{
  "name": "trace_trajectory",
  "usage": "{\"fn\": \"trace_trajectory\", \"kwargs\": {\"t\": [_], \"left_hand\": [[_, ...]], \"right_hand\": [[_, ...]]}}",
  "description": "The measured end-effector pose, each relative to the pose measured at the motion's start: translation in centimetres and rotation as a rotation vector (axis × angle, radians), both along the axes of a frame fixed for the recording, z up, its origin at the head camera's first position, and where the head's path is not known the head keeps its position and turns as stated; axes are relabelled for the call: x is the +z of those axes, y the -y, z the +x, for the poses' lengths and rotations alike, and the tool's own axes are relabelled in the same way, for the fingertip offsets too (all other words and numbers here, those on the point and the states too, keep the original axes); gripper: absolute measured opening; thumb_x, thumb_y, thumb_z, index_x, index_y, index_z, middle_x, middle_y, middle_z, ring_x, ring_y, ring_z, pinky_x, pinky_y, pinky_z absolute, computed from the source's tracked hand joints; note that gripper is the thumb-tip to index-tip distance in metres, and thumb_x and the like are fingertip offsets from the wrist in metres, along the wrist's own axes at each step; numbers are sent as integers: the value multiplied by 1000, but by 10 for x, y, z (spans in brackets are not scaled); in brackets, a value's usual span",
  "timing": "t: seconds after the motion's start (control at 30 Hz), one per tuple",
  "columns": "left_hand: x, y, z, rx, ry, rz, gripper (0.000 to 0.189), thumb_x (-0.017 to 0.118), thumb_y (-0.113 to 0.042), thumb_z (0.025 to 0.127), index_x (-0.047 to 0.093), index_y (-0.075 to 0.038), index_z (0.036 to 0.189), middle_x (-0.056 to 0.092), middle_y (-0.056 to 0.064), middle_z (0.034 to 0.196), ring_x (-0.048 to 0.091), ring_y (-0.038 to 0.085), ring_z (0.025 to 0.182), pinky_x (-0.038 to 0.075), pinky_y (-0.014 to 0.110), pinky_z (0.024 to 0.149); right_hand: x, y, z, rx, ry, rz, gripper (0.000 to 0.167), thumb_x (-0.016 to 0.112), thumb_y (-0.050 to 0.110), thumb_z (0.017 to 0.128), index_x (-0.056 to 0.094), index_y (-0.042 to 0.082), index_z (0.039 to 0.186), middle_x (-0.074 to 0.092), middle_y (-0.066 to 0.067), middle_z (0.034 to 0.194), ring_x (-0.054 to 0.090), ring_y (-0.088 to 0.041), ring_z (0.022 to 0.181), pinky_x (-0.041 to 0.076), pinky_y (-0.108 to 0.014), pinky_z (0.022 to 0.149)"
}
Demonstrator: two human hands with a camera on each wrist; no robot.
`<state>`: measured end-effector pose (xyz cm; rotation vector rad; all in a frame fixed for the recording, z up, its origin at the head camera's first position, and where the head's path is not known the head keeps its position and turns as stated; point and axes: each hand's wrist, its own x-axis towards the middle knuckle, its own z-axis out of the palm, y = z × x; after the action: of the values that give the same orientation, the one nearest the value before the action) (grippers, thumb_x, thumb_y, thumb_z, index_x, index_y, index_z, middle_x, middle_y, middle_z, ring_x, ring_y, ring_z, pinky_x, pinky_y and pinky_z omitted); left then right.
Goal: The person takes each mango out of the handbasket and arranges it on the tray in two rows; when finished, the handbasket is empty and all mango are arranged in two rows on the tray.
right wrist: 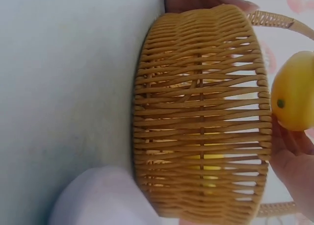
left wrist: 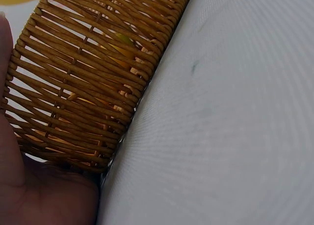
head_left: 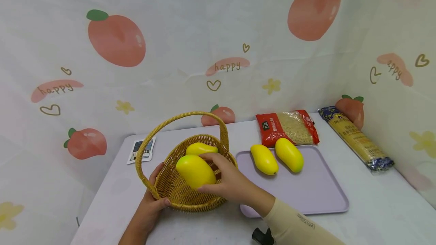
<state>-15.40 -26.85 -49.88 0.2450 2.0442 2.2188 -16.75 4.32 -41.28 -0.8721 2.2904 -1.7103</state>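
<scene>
One yellow mango (head_left: pixel 195 171) in the right hand (head_left: pixel 225 179), just left of and below frame centre in the head view, over the basket mouth. Thumb on its lower side, fingers on its upper right: clamped on the fruit. Right wrist view has it at the right edge, above the rim side of the weave, dark stem spot showing.

Wicker basket (head_left: pixel 185 205) underneath, upright on the table (head_left: pixel 374 207), arched handle up. Second mango (head_left: pixel 201 148) inside, toward the back; yellow also shows through the slats in both wrist views.

Left hand (head_left: pixel 151 203) on the basket's left side, lower left of centre: thumb over the front rim, fingers round the outside, clamped on the basket. Left wrist view shows the palm close against the weave, lower left.

Lilac tray (head_left: pixel 299 199) right of the basket. Two more mangoes, left one (head_left: pixel 265 160) and right one (head_left: pixel 289 155), lie side by side on its back left part.

Red bag (head_left: pixel 287 127) with clear window behind the tray. Long yellow pack (head_left: pixel 355 137), blue ends, slanting at far right. White packet (head_left: pixel 142 150) left, behind the handle. Black object (head_left: pixel 263 236) at the bottom edge by the beige sleeve (head_left: pixel 299 222); can't tell what. Peach-print backdrop (head_left: pixel 170 48) fills the top.
</scene>
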Motion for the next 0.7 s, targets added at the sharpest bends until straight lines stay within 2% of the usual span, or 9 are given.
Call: {"fn": "trace_trajectory", "kwargs": {"t": [0.2,0.4,0.57,0.7], "left_hand": [[-2,1,0,-7,-5,5,112,92,-16,90,19,-33,175,17,9,177,39,25,151,44,26,112],[-2,1,1,-18,-12,23,113,92,-16,90,18,-32,175,15,11,177,38,25,152,45,27,112],[-1,1,1,-26,-7,36,113,91,-15,91,18,-31,175,15,11,177,36,25,153,44,27,113],[0,0,1,-26,-2,43,112,90,-13,92,18,-32,175,14,11,177,35,26,154,43,27,113]], "right_hand": [[0,-18,13,8,58,-21,74,88,30,96,49,20,158,55,4,147,58,-28,124,55,-42,102],[-1,-34,25,10,78,-36,73,88,30,95,49,25,157,59,7,144,61,-26,122,55,-41,101],[-8,-49,34,-15,99,-44,73,89,27,95,50,22,156,60,2,142,61,-27,121,56,-39,101],[-11,-64,39,-49,82,-56,73,90,24,94,51,19,156,59,-1,142,60,-33,122,57,-41,100]]}}
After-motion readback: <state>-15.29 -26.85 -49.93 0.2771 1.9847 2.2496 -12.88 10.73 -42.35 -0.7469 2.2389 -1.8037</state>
